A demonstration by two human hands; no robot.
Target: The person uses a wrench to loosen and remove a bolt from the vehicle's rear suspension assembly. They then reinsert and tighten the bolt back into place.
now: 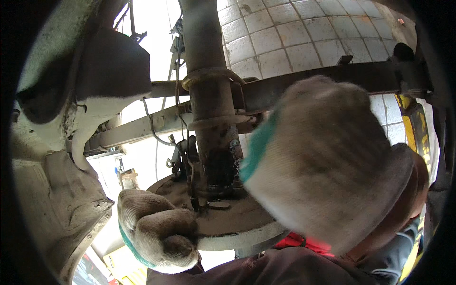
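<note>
My left hand point(156, 231), in a knitted work glove with a green edge, is curled at the left rim of a round, dusty brake drum or backing plate point(242, 217). What lies inside its fingers is hidden. My right hand point(317, 164), gloved the same way, is large and blurred close to the camera, to the right of a metal axle tube point(203, 53). Its back faces me, so its fingertips and anything in them cannot be seen. The tube meets the round plate at a dark, greasy-looking end point(219, 171). A thin line or cable point(153, 128) bends down toward the plate.
A dirty vehicle body panel point(53, 185) fills the left side. Metal beams point(320, 82) cross behind the tube. A tiled surface point(285, 35) lies beyond, with a yellow-and-black post point(415, 121) at right. Something red point(302, 244) shows below the plate.
</note>
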